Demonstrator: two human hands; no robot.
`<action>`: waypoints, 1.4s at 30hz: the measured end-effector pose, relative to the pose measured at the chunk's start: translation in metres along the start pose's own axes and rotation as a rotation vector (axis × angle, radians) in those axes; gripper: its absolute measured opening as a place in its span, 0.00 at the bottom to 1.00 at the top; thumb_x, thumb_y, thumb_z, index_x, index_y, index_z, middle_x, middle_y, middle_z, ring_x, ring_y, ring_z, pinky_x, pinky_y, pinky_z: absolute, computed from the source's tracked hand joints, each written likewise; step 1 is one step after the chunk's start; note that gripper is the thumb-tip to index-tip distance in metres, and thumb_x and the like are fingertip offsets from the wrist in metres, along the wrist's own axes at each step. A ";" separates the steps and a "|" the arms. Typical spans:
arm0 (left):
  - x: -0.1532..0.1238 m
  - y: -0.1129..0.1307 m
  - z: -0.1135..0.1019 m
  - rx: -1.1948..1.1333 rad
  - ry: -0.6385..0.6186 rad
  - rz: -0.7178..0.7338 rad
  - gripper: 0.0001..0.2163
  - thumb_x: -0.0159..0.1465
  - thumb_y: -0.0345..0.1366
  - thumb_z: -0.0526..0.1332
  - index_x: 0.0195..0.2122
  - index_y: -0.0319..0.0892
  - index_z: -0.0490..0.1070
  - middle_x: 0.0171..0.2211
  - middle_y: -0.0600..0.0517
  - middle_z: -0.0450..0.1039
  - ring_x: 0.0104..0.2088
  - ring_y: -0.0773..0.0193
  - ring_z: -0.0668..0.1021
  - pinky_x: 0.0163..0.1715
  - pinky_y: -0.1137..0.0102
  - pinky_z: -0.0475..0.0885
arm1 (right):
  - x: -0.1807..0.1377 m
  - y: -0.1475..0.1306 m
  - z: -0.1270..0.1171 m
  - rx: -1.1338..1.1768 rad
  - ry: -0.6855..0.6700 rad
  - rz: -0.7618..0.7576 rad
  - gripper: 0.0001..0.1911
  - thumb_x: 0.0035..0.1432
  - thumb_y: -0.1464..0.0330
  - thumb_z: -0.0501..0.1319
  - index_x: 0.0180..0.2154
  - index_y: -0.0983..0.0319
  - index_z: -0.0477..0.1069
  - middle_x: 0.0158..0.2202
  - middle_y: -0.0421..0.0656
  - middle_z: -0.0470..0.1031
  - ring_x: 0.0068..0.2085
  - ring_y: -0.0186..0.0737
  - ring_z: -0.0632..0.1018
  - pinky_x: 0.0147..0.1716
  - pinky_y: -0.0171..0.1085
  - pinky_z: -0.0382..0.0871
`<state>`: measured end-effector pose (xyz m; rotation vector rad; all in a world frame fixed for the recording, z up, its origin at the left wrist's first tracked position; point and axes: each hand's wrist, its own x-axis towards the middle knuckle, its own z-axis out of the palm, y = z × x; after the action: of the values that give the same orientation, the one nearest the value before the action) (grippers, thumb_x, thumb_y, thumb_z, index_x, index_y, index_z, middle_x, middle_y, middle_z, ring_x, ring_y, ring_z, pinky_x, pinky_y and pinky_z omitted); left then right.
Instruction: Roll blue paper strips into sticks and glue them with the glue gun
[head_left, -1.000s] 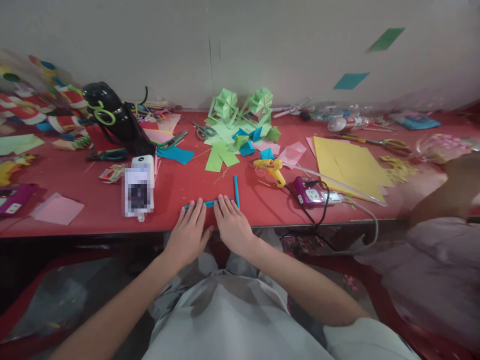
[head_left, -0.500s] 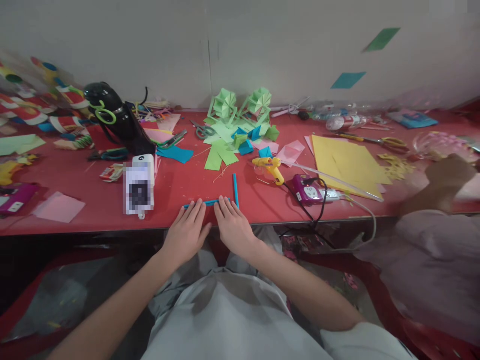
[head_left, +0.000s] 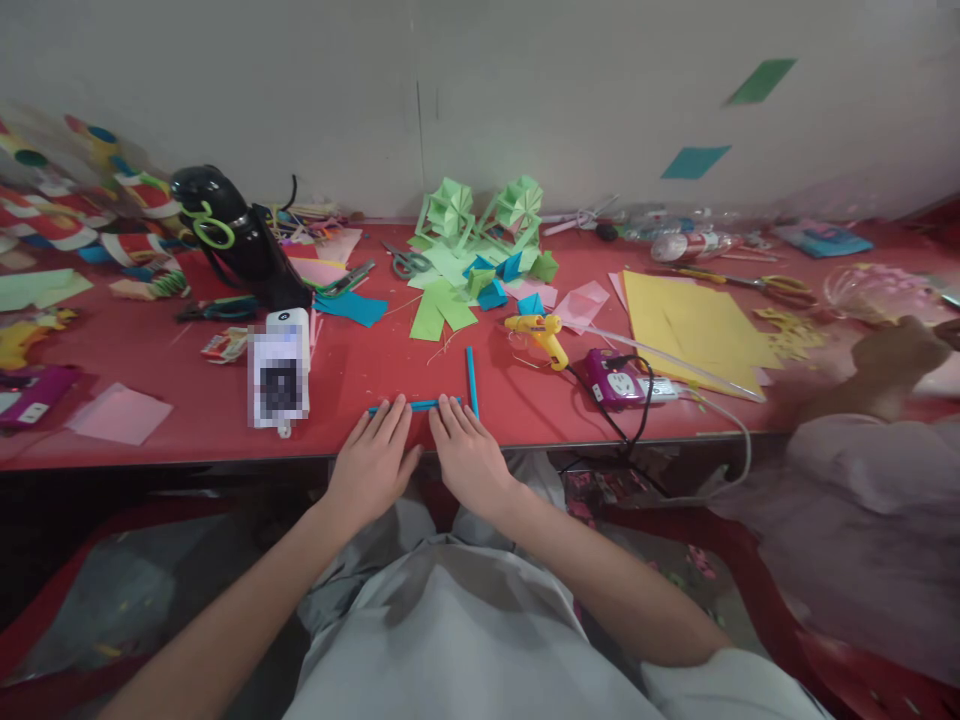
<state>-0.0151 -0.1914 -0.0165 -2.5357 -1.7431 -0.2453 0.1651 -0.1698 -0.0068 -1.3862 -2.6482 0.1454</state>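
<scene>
A thin blue paper strip or roll [head_left: 424,406] lies crosswise near the front edge of the red table [head_left: 367,370]. My left hand [head_left: 377,450] rests flat with its fingertips on the strip's left part. On its right part lie the fingertips of my right hand [head_left: 466,450], also stretched out flat. Both hands cover some of the strip. Just to the right, a second narrow blue paper roll [head_left: 472,382] points away from me, touched by neither hand. Farther back are pieces of green paper [head_left: 442,312] and folded blue paper [head_left: 493,293].
A yellow glue gun [head_left: 541,338] and a purple power socket [head_left: 613,380] with cables lie to the right, beside yellow sheets [head_left: 690,330]. A phone [head_left: 279,370] leans against a black bottle [head_left: 240,240] on the left. Another person's hand [head_left: 896,360] is at far right.
My hands and the blue strip under them stay almost in place. At far right, the other person's hand has shifted slightly.
</scene>
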 end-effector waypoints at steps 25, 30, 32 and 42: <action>0.050 -0.021 -0.043 -0.102 -0.268 0.033 0.11 0.65 0.24 0.54 0.40 0.42 0.75 0.37 0.47 0.76 0.38 0.56 0.80 0.34 0.68 0.70 | 0.016 0.032 -0.006 0.099 -0.073 -0.184 0.30 0.61 0.81 0.51 0.64 0.75 0.63 0.68 0.59 0.60 0.70 0.49 0.62 0.69 0.48 0.57; 0.049 -0.021 -0.035 -0.353 -0.251 -0.033 0.09 0.62 0.26 0.58 0.40 0.42 0.74 0.37 0.49 0.76 0.36 0.59 0.79 0.36 0.67 0.72 | 0.039 0.060 -0.002 0.134 -0.104 -0.335 0.29 0.61 0.81 0.52 0.63 0.71 0.66 0.68 0.56 0.63 0.69 0.46 0.63 0.69 0.49 0.57; 0.050 -0.018 -0.030 -0.456 -0.236 -0.081 0.09 0.61 0.26 0.60 0.40 0.42 0.75 0.36 0.50 0.76 0.34 0.61 0.79 0.35 0.68 0.73 | 0.049 0.068 -0.002 0.132 -0.109 -0.361 0.29 0.60 0.82 0.51 0.62 0.69 0.67 0.67 0.54 0.64 0.69 0.46 0.63 0.68 0.50 0.57; 0.081 0.008 -0.007 -0.493 -0.104 -0.161 0.08 0.64 0.28 0.60 0.39 0.40 0.79 0.38 0.45 0.77 0.40 0.56 0.81 0.42 0.64 0.77 | 0.080 0.089 -0.013 0.149 -0.066 -0.301 0.24 0.59 0.80 0.54 0.55 0.66 0.75 0.65 0.53 0.67 0.69 0.48 0.63 0.67 0.50 0.59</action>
<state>0.0198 -0.1208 0.0036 -2.7622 -2.1580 -0.6351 0.1948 -0.0534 -0.0007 -0.9420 -2.7945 0.3498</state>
